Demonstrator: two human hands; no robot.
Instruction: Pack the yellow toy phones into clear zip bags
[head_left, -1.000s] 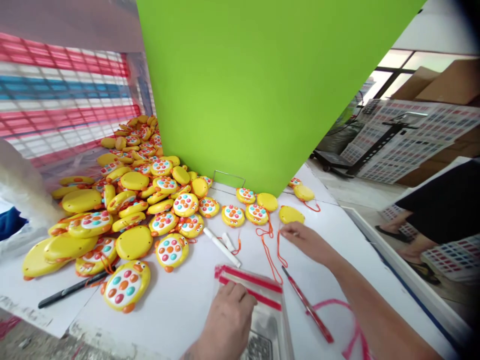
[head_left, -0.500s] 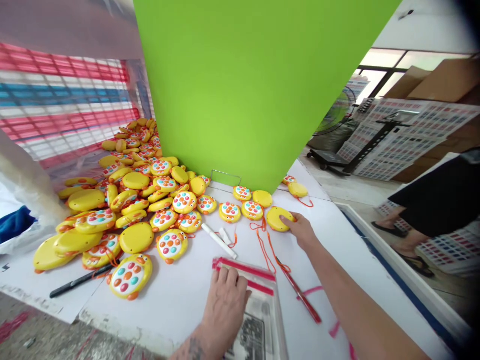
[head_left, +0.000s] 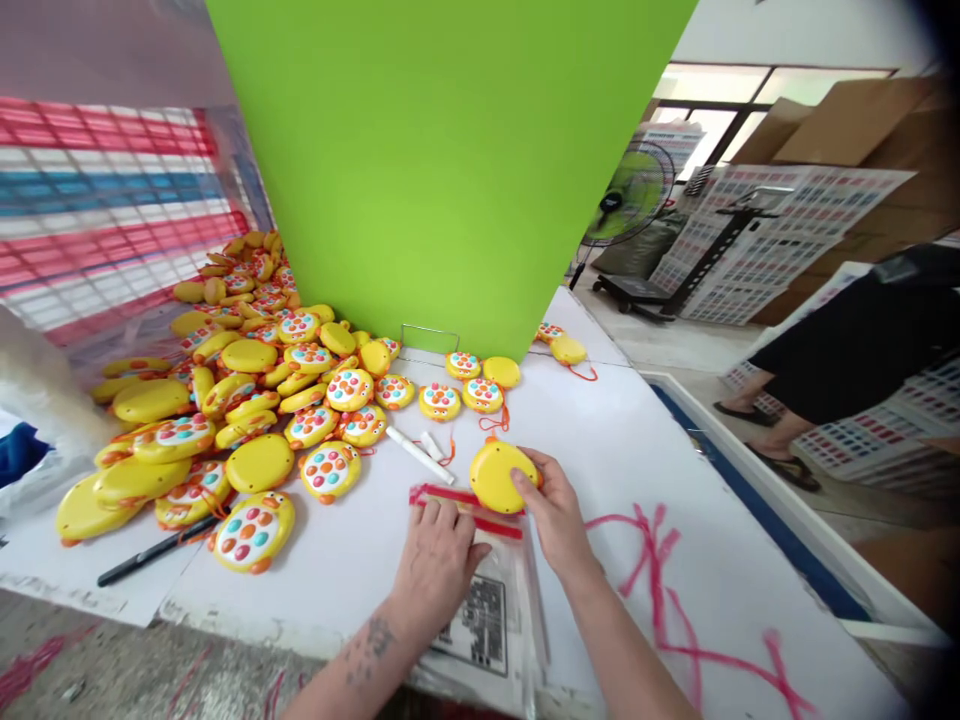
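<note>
My right hand [head_left: 553,510] grips a yellow chick-shaped push-button toy [head_left: 496,478], its plain yellow back facing up, just above the top of a clear zip bag [head_left: 517,620]. The bag lies flat on the table, with a red zip strip and black print on it. On its top edge rests my left hand [head_left: 439,555], fingers curled over the strip. Just beyond the bag lie a white marker [head_left: 418,456] and its white cap [head_left: 431,446]. Several similar toys sit behind, one showing coloured buttons [head_left: 481,395].
A large heap of the toys [head_left: 259,465] covers the table's left side, with a black marker [head_left: 154,550] in front. A tall green board [head_left: 450,180] stands at the back. Pink marks [head_left: 656,580] cross the white tabletop. A person's legs [head_left: 795,390], a fan [head_left: 637,195] and cartons are at right.
My right hand has lifted the yellow toy off the table and brought it towards me, over the bag top. My left hand stays on the bag. The camera view has turned right.
</note>
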